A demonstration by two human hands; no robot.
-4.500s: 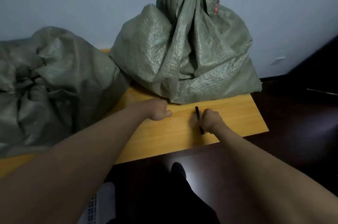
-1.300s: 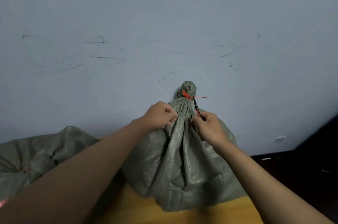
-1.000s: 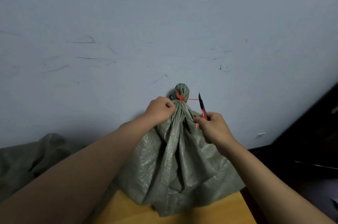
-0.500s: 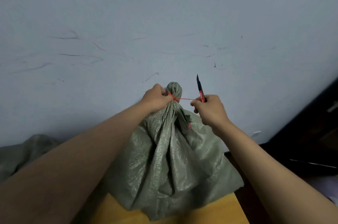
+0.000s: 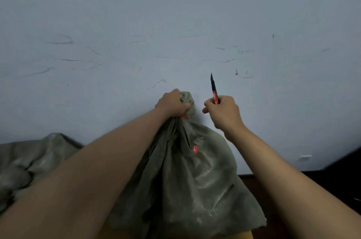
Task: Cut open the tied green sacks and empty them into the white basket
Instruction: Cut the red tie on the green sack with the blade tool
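A green woven sack (image 5: 195,184) stands upright in front of me, its neck bunched at the top. My left hand (image 5: 172,105) grips that bunched neck. A bit of red tie (image 5: 183,116) shows just under my fingers, and a red scrap (image 5: 195,149) lies lower on the sack. To the right of the neck, my right hand (image 5: 222,111) holds a small knife (image 5: 214,90) with a red handle, its dark blade pointing up, clear of the sack. The white basket is out of view.
A second green sack (image 5: 29,164) slumps at the left edge. A scuffed pale wall (image 5: 175,24) fills the background right behind the sack. A sliver of wooden tabletop (image 5: 246,235) shows under the sack. Dark floor lies at the lower right.
The red tie strand stretched between sack neck and knife half a second ago is gone. My right hand has pulled the knife away to the right, and my left hand now covers the neck.
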